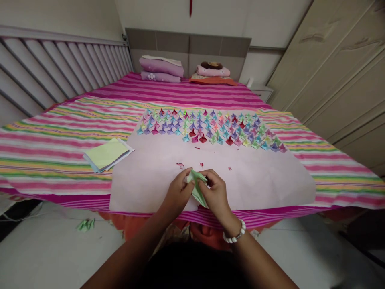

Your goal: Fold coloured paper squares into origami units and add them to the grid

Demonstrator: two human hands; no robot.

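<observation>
A light green sheet of folded paper (197,188) is held between my two hands, above the front part of a large pale sheet (255,180) on the bed. My left hand (180,186) pinches its left side, thumb on top. On the other side my right hand (215,188) grips it with thumb and curled fingers; a white bead bracelet (234,233) is on that wrist. Rows of small folded paper pieces (198,124) in many colours stand on the far part of the pale sheet. Left of it lies a stack of paper sheets (110,154), yellow-green on top.
Small red scraps (201,164) lie on the pale sheet beyond my hands. A crumpled green paper (86,224) is on the floor at left. Folded bedding (162,70) and a plush toy (211,65) sit by the headboard. A slatted rail (66,64) borders the left side.
</observation>
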